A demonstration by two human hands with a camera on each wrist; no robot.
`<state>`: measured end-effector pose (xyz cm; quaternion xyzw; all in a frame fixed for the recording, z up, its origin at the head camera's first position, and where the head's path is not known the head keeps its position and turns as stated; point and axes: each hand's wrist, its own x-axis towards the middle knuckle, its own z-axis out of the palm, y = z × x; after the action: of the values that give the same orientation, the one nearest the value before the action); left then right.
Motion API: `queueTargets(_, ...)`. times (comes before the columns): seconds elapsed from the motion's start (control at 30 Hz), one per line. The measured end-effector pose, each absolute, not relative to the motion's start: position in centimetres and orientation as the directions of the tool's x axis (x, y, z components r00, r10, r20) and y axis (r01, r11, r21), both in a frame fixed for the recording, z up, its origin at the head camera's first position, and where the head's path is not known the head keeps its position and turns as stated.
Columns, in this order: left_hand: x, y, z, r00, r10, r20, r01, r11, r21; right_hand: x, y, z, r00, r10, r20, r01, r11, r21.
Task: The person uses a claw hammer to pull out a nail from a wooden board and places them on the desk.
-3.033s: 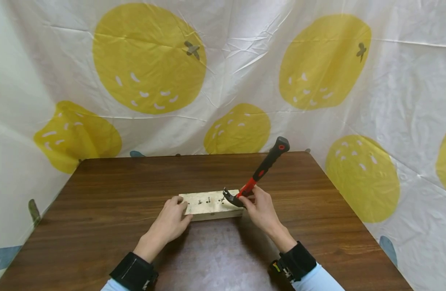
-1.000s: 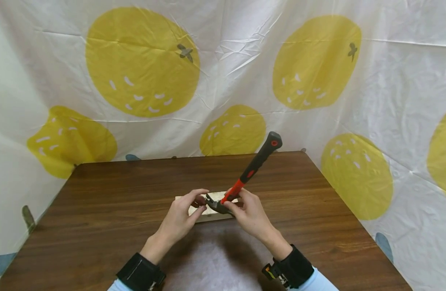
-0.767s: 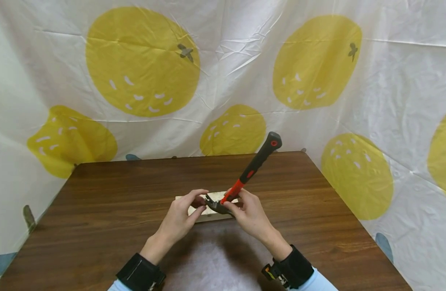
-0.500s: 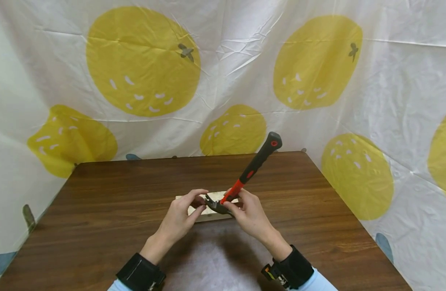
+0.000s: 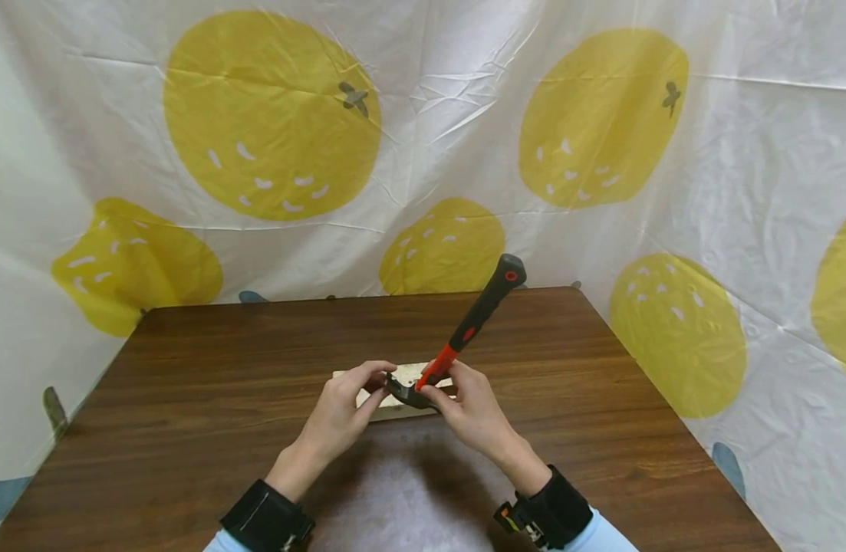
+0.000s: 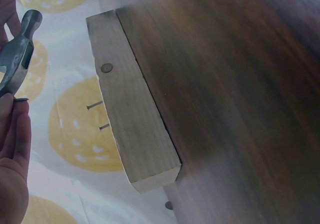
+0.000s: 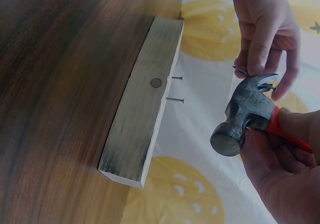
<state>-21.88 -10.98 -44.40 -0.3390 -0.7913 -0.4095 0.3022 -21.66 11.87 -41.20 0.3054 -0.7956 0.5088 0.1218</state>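
My right hand (image 5: pixel 474 406) grips a claw hammer (image 5: pixel 464 333) by its red neck, just behind the head, with the black handle slanting up to the right. At the claw, my left hand (image 5: pixel 340 402) pinches a nail between thumb and fingers; the nail (image 6: pixel 21 100) pokes out past the fingertips in the left wrist view. Both hands are above a pale wooden block (image 5: pixel 405 412), apart from it. Two nails, one of them a longer nail (image 7: pixel 175 100), stick out of the block's top face. My hands and the hammer head hide much of that face in the head view.
The block lies on a brown wood-grain table (image 5: pixel 257 353). Behind and beside the table hangs a white sheet (image 5: pixel 450 100) printed with yellow fruit. Black bands (image 5: pixel 267 514) circle both wrists.
My left hand has left the block's left end and now pinches a nail at the claw. The hammer has moved left from the block's right part; lately its handle tips slightly left.
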Motion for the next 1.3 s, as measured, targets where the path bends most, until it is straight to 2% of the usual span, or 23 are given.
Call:
queueTargets(0.2,-21.9,-11.1,-44.3,-0.557,0.286,0.78,0.798,0.444,0.408,-21.7,11.9,-41.3,-0.775,-0.375,0.509,-0.62,0.298,-0.726)
queueTargets(0.6,-22.0,-11.5,-44.4,-0.56,0.278,0.78,0.794,0.449,0.41,-21.9,12.1,-41.6,-0.749,-0.393,0.533,-0.658,0.349,-0.667)
queueTargets(0.87,-22.0,-12.6,-44.5,-0.574,0.266,0.774,0.781,0.462,0.42,-22.2,12.6,-41.8,-0.766,-0.388,0.512,-0.639,0.383,-0.667)
queueTargets(1.3,-21.6,-14.9,-45.0,-0.674,0.242,0.698,0.683,0.564,0.464,-23.1,13.2,-42.6,-0.752,-0.381,0.537,-0.657,0.371,-0.656)
